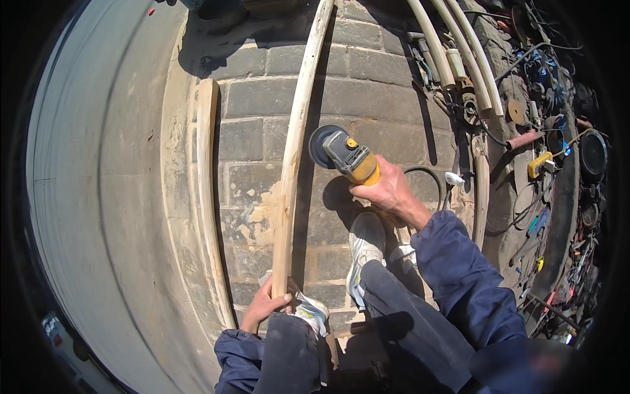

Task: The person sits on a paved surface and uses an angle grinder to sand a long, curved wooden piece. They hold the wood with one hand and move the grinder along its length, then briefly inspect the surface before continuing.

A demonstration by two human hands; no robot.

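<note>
head view: the left hand is closed around the near end of a long, pale, curved wooden strip that runs away over the grey brick paving. the right hand is wrapped tight on a yellow and grey angle grinder, its dark round sanding disc touching the strip's right edge about midway along. pale dust lies on the bricks beside the lower half, so that stretch looks worked; the far half seems left. another flat wooden strip lies to the left, apart.
</note>
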